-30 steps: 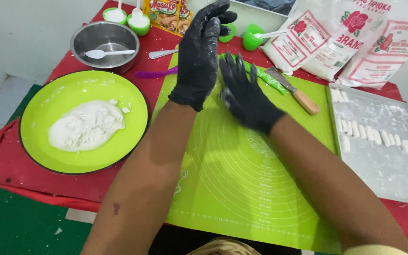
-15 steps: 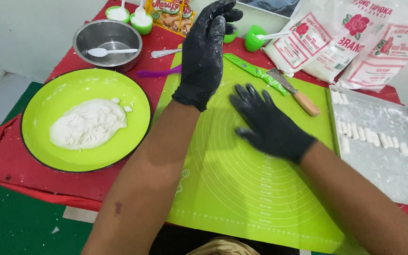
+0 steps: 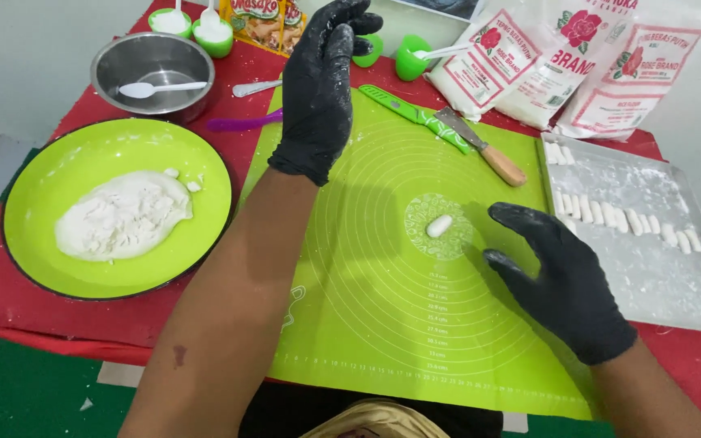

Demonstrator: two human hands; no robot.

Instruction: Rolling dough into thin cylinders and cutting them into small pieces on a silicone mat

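Head view: dough piece [image 3: 439,225] mid-mat [image 3: 367,324], right hand [image 3: 565,280] beside.

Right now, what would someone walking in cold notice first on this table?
Probably the two black-gloved hands over the bright green mat: the left hand raised and flour-dusted, the right hand hovering low, open. Between them a small white dough piece lies alone at the mat's centre. Next, the green plate of white dough on the left and the floured metal tray with rows of similar pieces on the right.

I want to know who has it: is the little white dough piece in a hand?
No, the small white dough piece lies alone on the green silicone mat.
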